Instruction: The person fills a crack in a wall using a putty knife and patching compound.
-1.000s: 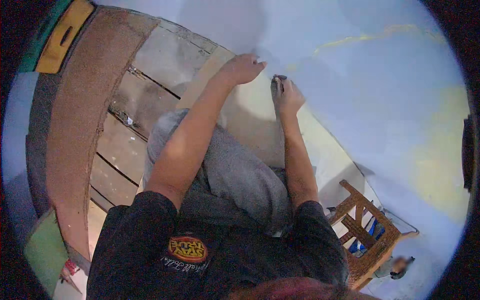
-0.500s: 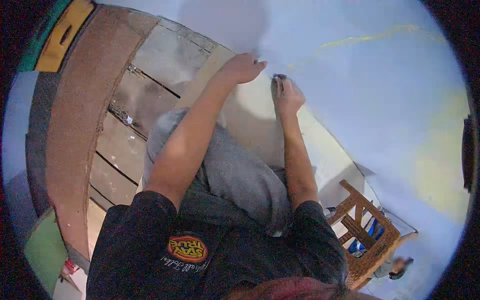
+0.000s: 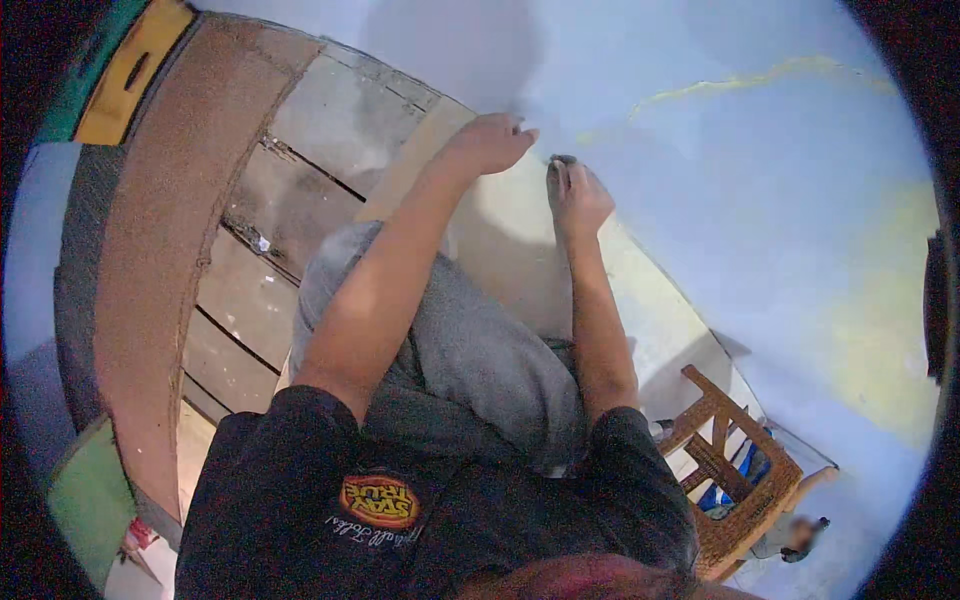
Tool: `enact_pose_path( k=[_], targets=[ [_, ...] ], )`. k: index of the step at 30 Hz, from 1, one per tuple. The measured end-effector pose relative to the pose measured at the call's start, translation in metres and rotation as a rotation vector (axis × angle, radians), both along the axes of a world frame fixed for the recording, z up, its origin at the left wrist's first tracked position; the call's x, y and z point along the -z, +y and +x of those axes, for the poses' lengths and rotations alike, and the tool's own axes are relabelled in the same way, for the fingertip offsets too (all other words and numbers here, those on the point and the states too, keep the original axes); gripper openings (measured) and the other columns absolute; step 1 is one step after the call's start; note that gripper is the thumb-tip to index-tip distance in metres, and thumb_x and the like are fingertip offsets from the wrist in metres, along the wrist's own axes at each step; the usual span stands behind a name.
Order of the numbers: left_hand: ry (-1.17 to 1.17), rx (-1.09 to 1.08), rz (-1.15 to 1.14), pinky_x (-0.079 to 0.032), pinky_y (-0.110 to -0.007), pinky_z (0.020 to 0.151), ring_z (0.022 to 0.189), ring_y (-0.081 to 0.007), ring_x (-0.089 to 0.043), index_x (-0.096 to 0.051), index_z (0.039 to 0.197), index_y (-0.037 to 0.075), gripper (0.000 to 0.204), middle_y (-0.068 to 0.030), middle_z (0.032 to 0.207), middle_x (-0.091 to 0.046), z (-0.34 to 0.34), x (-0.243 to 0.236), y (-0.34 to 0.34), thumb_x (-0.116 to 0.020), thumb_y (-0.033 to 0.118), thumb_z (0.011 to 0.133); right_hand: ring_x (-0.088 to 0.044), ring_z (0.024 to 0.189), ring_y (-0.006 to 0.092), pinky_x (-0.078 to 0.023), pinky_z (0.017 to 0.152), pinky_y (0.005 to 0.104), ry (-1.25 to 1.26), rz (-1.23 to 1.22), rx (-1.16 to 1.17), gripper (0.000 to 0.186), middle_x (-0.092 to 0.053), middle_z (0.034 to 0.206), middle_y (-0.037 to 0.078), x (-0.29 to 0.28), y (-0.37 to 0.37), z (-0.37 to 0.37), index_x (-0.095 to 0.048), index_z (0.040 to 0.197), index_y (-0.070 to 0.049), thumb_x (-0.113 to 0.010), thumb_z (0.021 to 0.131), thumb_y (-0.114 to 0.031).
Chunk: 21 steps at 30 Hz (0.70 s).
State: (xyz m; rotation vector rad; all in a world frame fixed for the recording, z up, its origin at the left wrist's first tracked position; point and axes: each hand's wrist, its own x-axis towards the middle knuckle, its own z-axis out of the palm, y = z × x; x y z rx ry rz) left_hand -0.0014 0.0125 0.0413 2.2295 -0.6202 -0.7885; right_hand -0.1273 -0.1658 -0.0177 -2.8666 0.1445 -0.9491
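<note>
My left hand (image 3: 492, 145) is held out over the far end of a cream-coloured board or mat (image 3: 495, 245), close to the pale blue wall. Its fingers are curled together in a pinch; whatever sits between them is too small to make out. A short way to its right, my right hand (image 3: 583, 203) is closed too, fingertips and thumb pressed together. A small dark object (image 3: 564, 160) shows at those fingertips, its kind unclear. The two hands are apart from each other. Below them lie my legs in grey trousers (image 3: 480, 350).
The blue wall (image 3: 720, 200) with yellow patches rises ahead and to the right. At the lower right stands a brown wooden or woven frame (image 3: 745, 470) with blue items behind it. Grey floor tiles (image 3: 245, 310) and a brown strip (image 3: 150, 250) lie left; a yellow-orange panel (image 3: 130, 75) is beyond.
Both hands sit slightly lower in the picture, along with the whole scene, which has shifted a little. Their closed grips look the same.
</note>
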Motion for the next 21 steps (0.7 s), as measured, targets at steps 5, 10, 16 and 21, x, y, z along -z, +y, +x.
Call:
enact_pose_path(
  k=[5,10,16,21],
  targets=[
    [-0.122,-0.068,-0.136,-0.048,-0.048,0.098,0.106,-0.0385,-0.065,-0.065,0.119,0.004,0.059,-0.0229,0.111,-0.067,-0.007,0.01,0.003,-0.042,0.056,0.099,-0.062,0.06,0.029,-0.048,0.053,0.041,-0.03,-0.014,-0.048,0.011,-0.065,0.074,0.009,0.018,-0.006,0.001,-0.068,0.086,-0.013,-0.071,0.087,-0.024],
    [-0.077,-0.032,-0.06,-0.048,-0.048,0.095,0.102,-0.0366,-0.066,-0.067,0.11,0.003,0.057,-0.0178,0.098,-0.071,-0.004,0.004,-0.002,-0.044,0.054,0.099,-0.063,0.061,0.028,-0.048,0.053,0.0404,0.039,-0.004,0.019,0.014,-0.064,0.071,0.007,0.017,-0.008,-0.002,-0.068,0.087,-0.013,-0.07,0.088,-0.027],
    [-0.166,-0.041,-0.069,-0.046,-0.047,0.101,0.113,-0.0378,-0.062,-0.065,0.119,0.004,0.058,-0.0224,0.114,-0.067,-0.003,0.015,-0.001,-0.044,0.054,0.099,-0.065,0.067,0.0294,-0.05,0.057,0.0397,0.078,0.013,0.077,0.013,-0.067,0.075,0.009,0.01,0.001,0.001,-0.068,0.086,-0.012,-0.066,0.091,-0.023],
    [-0.128,-0.034,-0.1,-0.044,-0.045,0.104,0.117,-0.0375,-0.06,-0.062,0.122,-0.003,0.058,-0.0231,0.121,-0.065,-0.002,0.015,0.001,-0.048,0.047,0.097,-0.065,0.065,0.0285,-0.048,0.054,0.039,0.033,0.035,0.018,0.004,-0.066,0.074,0.008,0.004,0.0,0.002,-0.069,0.089,-0.013,-0.069,0.089,-0.018]
  ],
)
